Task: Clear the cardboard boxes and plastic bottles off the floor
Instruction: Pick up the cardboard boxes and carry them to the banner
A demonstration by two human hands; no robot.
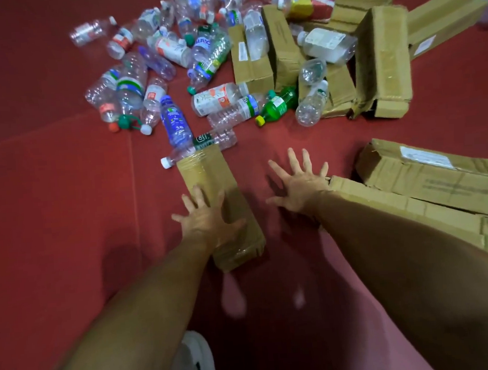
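A long taped cardboard box (207, 175) lies on the red floor in front of me. My left hand (207, 216) hovers over or rests on its near half, fingers spread. My right hand (299, 184) is spread open over bare floor, just left of the end of a flattened cardboard box (412, 210). Another crushed box (438, 171) lies behind that one. A pile of several plastic bottles (170, 60) spreads across the floor farther away, with a clear bottle (199, 147) touching the far end of the taped box. Neither hand holds anything.
More cardboard boxes (381, 62) are heaped at the far right with bottles among them, including a green bottle (277, 104). The red floor (50, 198) is bare to the left. My white shoe (194, 361) shows at the bottom.
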